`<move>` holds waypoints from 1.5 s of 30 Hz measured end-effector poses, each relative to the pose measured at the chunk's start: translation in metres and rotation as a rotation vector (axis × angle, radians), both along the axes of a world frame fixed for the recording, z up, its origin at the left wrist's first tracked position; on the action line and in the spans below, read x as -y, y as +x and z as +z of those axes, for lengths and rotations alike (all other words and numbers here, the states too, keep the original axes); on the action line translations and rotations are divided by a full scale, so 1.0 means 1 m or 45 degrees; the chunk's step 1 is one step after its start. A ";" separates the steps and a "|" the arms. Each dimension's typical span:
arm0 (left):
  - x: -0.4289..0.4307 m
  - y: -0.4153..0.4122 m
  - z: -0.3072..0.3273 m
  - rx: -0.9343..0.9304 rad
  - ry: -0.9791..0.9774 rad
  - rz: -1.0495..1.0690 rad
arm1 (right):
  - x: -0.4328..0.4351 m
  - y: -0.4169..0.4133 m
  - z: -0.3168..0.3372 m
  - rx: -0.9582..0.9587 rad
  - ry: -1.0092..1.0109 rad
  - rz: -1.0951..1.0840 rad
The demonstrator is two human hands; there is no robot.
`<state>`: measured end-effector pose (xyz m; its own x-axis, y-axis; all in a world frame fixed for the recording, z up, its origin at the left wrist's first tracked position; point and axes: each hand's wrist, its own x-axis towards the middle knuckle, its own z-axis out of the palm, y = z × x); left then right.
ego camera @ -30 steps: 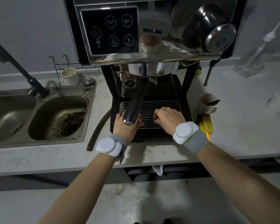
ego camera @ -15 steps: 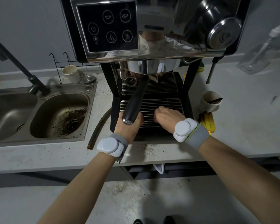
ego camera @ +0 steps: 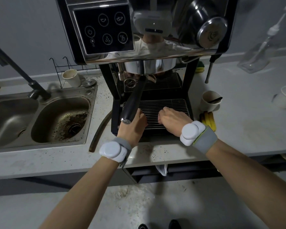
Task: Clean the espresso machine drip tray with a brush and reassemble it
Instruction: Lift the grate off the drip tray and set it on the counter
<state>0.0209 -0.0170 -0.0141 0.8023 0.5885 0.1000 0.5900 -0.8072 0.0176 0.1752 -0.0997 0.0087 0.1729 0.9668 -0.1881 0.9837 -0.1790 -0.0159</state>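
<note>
Both hands rest on the grate (ego camera: 165, 106), fingers curled down. Left hand (ego camera: 134, 124) sits under the black handle (ego camera: 134, 103); right hand (ego camera: 173, 120) nears the cup (ego camera: 210, 100). Counter edge lies behind both wrists.

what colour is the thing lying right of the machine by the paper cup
Yellow. The ridged yellow object lies on the counter just below the paper cup, clearest in the head view.

The left hand (ego camera: 133, 124) curls its fingers under itself on the drip tray grate (ego camera: 168, 106), so its grip cannot be read; the portafilter handle (ego camera: 133, 104) covers its thumb side. The right hand (ego camera: 173, 119) hides its own fingertips too. The espresso machine (ego camera: 147, 30) is cut off at the top edge, the bottle (ego camera: 261, 52) at far right is blurred
</note>
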 end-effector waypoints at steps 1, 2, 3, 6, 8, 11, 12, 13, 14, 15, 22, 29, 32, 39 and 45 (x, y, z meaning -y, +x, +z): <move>0.003 0.001 0.003 -0.007 0.100 0.042 | 0.003 0.001 0.001 -0.003 0.005 -0.007; 0.010 0.001 0.007 -0.026 0.193 0.031 | 0.008 0.002 0.002 -0.005 0.007 -0.019; 0.015 0.003 0.007 -0.061 0.236 0.005 | 0.012 0.004 0.002 -0.007 0.010 -0.028; 0.028 0.011 0.005 -0.045 0.120 -0.058 | 0.028 0.011 0.001 0.000 0.013 -0.057; 0.032 0.018 0.005 -0.071 0.174 -0.071 | 0.035 0.015 0.000 0.000 0.030 -0.069; 0.047 0.029 0.003 -0.043 0.106 -0.065 | 0.054 0.025 -0.002 -0.007 0.048 -0.102; 0.053 0.034 0.003 -0.049 0.097 -0.077 | 0.062 0.029 -0.002 -0.010 0.057 -0.114; 0.059 0.039 0.003 -0.077 0.103 -0.089 | 0.071 0.032 -0.002 -0.018 0.063 -0.127; 0.065 0.043 0.003 -0.102 0.130 -0.099 | 0.078 0.036 -0.003 -0.012 0.062 -0.137; 0.073 0.051 0.005 -0.115 0.154 -0.130 | 0.089 0.042 -0.003 -0.004 0.060 -0.147; 0.111 0.092 -0.001 -0.145 0.205 -0.244 | 0.143 0.073 -0.006 0.023 0.041 -0.228; 0.145 0.135 -0.010 -0.100 0.209 -0.386 | 0.190 0.108 -0.019 -0.017 0.070 -0.397; 0.157 0.155 -0.015 -0.055 0.181 -0.456 | 0.208 0.122 -0.024 -0.059 0.111 -0.469; 0.183 0.197 -0.032 -0.104 0.166 -0.538 | 0.242 0.152 -0.043 -0.090 0.036 -0.547; 0.194 0.226 -0.048 -0.209 0.099 -0.581 | 0.260 0.170 -0.073 -0.012 0.103 -0.628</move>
